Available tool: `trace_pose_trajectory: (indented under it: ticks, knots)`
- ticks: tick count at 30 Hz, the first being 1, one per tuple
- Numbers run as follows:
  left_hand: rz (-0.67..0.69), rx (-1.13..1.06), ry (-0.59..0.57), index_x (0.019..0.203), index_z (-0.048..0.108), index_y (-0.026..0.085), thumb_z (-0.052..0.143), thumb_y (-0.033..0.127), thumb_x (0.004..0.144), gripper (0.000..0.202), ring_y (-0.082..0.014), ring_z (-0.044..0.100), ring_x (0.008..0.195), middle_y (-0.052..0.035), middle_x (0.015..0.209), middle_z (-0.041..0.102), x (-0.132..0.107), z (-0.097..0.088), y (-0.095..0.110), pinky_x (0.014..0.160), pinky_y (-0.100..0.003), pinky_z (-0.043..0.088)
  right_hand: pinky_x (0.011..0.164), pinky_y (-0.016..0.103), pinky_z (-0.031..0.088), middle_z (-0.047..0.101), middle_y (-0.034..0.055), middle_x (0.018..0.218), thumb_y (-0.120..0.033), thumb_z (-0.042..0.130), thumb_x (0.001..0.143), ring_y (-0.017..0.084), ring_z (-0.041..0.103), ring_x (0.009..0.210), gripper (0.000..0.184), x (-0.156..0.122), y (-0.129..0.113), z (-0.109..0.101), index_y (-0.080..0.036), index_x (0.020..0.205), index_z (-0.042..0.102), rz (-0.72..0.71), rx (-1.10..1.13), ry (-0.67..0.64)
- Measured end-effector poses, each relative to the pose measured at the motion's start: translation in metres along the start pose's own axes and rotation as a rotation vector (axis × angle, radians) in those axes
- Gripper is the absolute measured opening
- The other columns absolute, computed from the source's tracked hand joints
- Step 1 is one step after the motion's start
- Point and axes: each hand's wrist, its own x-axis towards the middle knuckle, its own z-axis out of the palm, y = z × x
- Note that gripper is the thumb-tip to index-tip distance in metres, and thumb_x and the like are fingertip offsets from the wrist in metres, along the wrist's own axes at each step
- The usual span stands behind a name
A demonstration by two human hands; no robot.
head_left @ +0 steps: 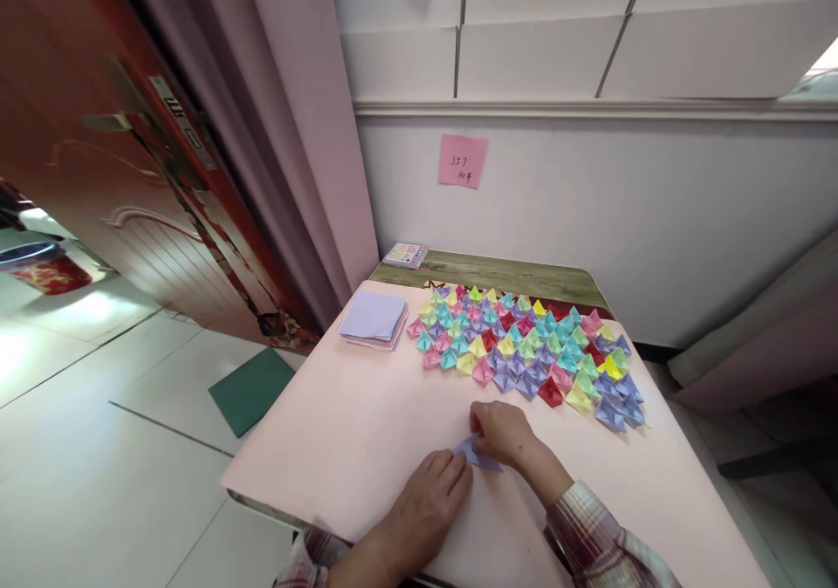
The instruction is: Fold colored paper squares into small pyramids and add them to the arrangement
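Note:
A purple sheet of origami paper (483, 461), folded to a point, lies on the pink table cover near its front. My left hand (433, 499) has its fingers together on the paper's left end, closed on it against the table. From the right, the curled fingers of my right hand (503, 431) pinch the paper's upper edge. My fingers hide part of the folds. Beyond my hands, many small folded paper pieces (517, 344) in several colours stand in close rows. At the left of them rests a stack of square paper (373, 316), light purple on top.
The pink-covered table (314, 431) stands against a white wall. A small packet (406, 255) lies at its back left corner. A pink note (462, 160) is stuck to the wall. On the floor at the left are a green sheet (252, 391) and a red bucket (49, 267).

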Motion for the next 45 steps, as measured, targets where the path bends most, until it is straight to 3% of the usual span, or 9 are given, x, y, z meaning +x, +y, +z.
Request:
trace_pose_trajectory:
  ticks: [6, 10, 14, 19, 28, 34, 38, 41, 45]
  knots:
    - [-0.299, -0.395, 0.01, 0.117, 0.059, 0.018, 0.052, 0.014, 0.085, 0.033, -0.0235, 0.058, 0.106, -0.0121, 0.114, 0.064, 0.011, -0.033, -0.021, 0.093, -0.039, 0.048, 0.058, 0.025, 0.03, 0.074, 0.0006, 0.082, -0.017, 0.067, 0.063, 0.019, 0.066, 0.08, 0.018, -0.006, 0.006, 0.001, -0.024, 0.08, 0.071, 0.018, 0.079, -0.02]
    - [-0.661, -0.586, -0.099, 0.092, 0.065, 0.017, 0.052, 0.02, 0.082, 0.017, -0.0191, 0.063, 0.077, -0.0062, 0.085, 0.067, 0.022, -0.044, -0.034, 0.071, -0.031, 0.05, 0.06, 0.025, 0.03, 0.071, 0.0012, 0.082, -0.017, 0.063, 0.068, 0.018, 0.064, 0.079, 0.016, -0.017, 0.007, 0.006, -0.023, 0.081, 0.069, 0.046, 0.11, 0.021]
    - [-0.932, -1.0, -0.306, 0.079, 0.057, 0.017, 0.054, 0.023, 0.076, 0.007, -0.0138, 0.055, 0.048, 0.0026, 0.057, 0.057, 0.022, -0.029, -0.022, 0.047, -0.024, 0.041, 0.061, 0.025, 0.03, 0.067, 0.0032, 0.094, -0.013, 0.057, 0.072, 0.016, 0.062, 0.082, 0.015, -0.026, 0.002, 0.014, -0.021, 0.082, 0.066, 0.032, 0.124, 0.12]
    - [-1.168, -1.352, -0.146, 0.084, 0.052, 0.016, 0.057, 0.023, 0.071, 0.015, -0.0131, 0.06, 0.05, 0.002, 0.062, 0.06, 0.017, -0.007, 0.002, 0.046, -0.022, 0.045, 0.06, 0.025, 0.028, 0.067, 0.0023, 0.083, -0.011, 0.056, 0.067, 0.016, 0.059, 0.074, 0.019, -0.031, 0.003, 0.023, -0.02, 0.08, 0.065, 0.041, 0.177, 0.117]
    - [-1.209, -1.447, -0.079, 0.09, 0.055, 0.015, 0.074, 0.024, 0.065, 0.032, -0.0132, 0.062, 0.052, 0.0011, 0.064, 0.062, 0.017, -0.002, 0.011, 0.049, -0.022, 0.046, 0.055, 0.024, 0.032, 0.058, -0.0036, 0.059, -0.018, 0.059, 0.069, 0.013, 0.053, 0.058, 0.002, -0.037, 0.021, 0.039, -0.02, 0.069, 0.058, 0.088, 0.729, 0.203]
    - [-1.073, -1.57, 0.089, 0.088, 0.064, 0.009, 0.077, 0.043, 0.068, 0.041, -0.0119, 0.061, 0.06, -0.0036, 0.069, 0.066, 0.054, -0.023, 0.011, 0.06, -0.024, 0.05, 0.048, 0.022, 0.033, 0.051, -0.0059, 0.054, -0.04, 0.078, 0.061, 0.01, 0.044, 0.048, 0.032, -0.042, 0.01, 0.02, -0.018, 0.07, 0.056, 0.085, 1.372, 0.217]
    - [-0.978, -1.575, 0.111, 0.084, 0.066, 0.009, 0.072, 0.05, 0.074, 0.043, -0.0145, 0.064, 0.061, -0.0072, 0.071, 0.069, 0.079, -0.052, 0.003, 0.059, -0.026, 0.052, 0.05, 0.022, 0.037, 0.055, -0.0045, 0.061, -0.046, 0.083, 0.06, 0.009, 0.047, 0.052, 0.04, -0.051, 0.0, -0.004, -0.018, 0.076, 0.059, 0.098, 1.494, 0.355]
    - [-0.913, -1.616, 0.105, 0.082, 0.065, 0.009, 0.07, 0.051, 0.075, 0.042, -0.0158, 0.065, 0.058, -0.0056, 0.067, 0.067, 0.092, -0.07, -0.002, 0.06, -0.028, 0.053, 0.052, 0.023, 0.043, 0.059, -0.003, 0.074, -0.046, 0.084, 0.061, 0.01, 0.051, 0.057, 0.051, -0.057, -0.002, -0.022, -0.02, 0.099, 0.064, 0.096, 1.441, 0.468]
    - [-0.818, -1.653, 0.06, 0.082, 0.064, 0.01, 0.071, 0.049, 0.076, 0.04, -0.0157, 0.064, 0.055, -0.0054, 0.067, 0.067, 0.103, -0.086, -0.007, 0.059, -0.03, 0.054, 0.057, 0.025, 0.045, 0.063, 0.0004, 0.075, -0.05, 0.078, 0.069, 0.012, 0.054, 0.062, 0.043, -0.064, 0.002, -0.036, -0.018, 0.096, 0.068, 0.035, 1.439, 0.364]
